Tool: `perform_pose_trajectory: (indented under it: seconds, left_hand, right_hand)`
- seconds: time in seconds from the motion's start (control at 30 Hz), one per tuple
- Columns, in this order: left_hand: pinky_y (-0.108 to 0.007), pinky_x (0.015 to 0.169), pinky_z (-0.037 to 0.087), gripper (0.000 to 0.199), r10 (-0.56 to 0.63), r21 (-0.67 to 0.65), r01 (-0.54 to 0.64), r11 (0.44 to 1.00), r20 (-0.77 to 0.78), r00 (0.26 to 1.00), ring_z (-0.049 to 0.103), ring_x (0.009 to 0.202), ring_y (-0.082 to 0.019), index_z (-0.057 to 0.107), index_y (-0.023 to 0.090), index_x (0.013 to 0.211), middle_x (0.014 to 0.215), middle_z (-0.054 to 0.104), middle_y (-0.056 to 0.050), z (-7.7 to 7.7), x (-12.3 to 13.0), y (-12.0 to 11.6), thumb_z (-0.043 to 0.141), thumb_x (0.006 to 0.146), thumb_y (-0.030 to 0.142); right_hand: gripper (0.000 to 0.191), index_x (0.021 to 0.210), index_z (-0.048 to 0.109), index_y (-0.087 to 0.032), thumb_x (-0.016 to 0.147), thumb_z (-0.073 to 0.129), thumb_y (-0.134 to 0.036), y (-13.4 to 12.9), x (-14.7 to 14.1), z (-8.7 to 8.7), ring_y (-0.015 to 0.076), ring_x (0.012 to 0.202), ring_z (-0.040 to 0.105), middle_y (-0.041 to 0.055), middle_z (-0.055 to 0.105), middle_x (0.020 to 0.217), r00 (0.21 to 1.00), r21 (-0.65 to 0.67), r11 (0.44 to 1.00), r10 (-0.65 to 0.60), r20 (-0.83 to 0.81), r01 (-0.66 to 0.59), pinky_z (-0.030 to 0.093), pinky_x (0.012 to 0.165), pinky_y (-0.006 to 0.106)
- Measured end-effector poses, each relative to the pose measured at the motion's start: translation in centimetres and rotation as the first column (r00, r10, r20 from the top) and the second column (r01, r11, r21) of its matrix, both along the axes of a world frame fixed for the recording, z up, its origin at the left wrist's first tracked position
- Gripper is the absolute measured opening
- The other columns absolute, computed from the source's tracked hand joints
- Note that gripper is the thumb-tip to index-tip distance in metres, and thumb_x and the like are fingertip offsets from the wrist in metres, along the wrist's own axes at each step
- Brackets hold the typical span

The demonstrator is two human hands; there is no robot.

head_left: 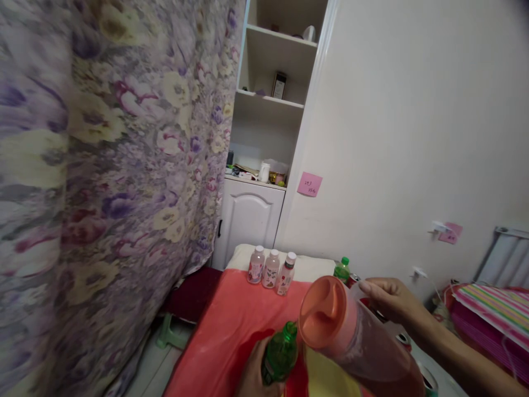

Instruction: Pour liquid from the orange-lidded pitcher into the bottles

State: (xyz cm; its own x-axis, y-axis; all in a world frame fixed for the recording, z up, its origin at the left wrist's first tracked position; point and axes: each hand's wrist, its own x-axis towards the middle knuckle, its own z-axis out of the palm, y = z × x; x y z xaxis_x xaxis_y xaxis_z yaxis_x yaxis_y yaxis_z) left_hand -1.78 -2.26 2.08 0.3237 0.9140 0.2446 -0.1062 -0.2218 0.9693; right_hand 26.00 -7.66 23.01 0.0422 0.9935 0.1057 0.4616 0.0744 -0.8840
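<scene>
My left hand [253,370] is wrapped round a green plastic bottle [280,355] whose mouth is open. In my right hand [382,295] is the handle of a clear pitcher [380,353] with an orange lid [323,312]. The pitcher is tilted, its lid side towards the left and close to the bottle's mouth. Pinkish liquid shows inside the pitcher. Whether any liquid passes between the two cannot be made out. Below the pitcher's lid lies something yellow [328,377], partly hidden.
Three small bottles with white caps [270,269] stand on the table's red cover [231,325]. A green-capped bottle [342,270] stands behind the pitcher, with cans [426,379] at the right. A floral curtain [124,165] hangs at the left.
</scene>
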Motion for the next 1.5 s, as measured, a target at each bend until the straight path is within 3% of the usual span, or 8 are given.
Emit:
perform_pose_trajectory:
  seconds: [1.5]
  left_hand:
    - [-0.041, 0.098, 0.050, 0.065, -0.016, -0.010, 0.016, 1.000, 0.068, 0.998, 0.065, 0.111, -0.033, 0.061, 0.019, 0.122, 0.117, 0.072, -0.012, -0.75, -0.01, 0.21, 0.068, 0.058, 0.012]
  right_hand:
    - [0.059, 0.055, 0.042, -0.021, 0.078, 0.054, -0.074, 0.44, 0.23, -0.20, 0.0079, 0.047, 0.026, -0.0073, 0.035, 0.049, 0.999, -0.009, 0.999, 0.051, 0.003, -0.050, 0.018, 0.049, 0.027]
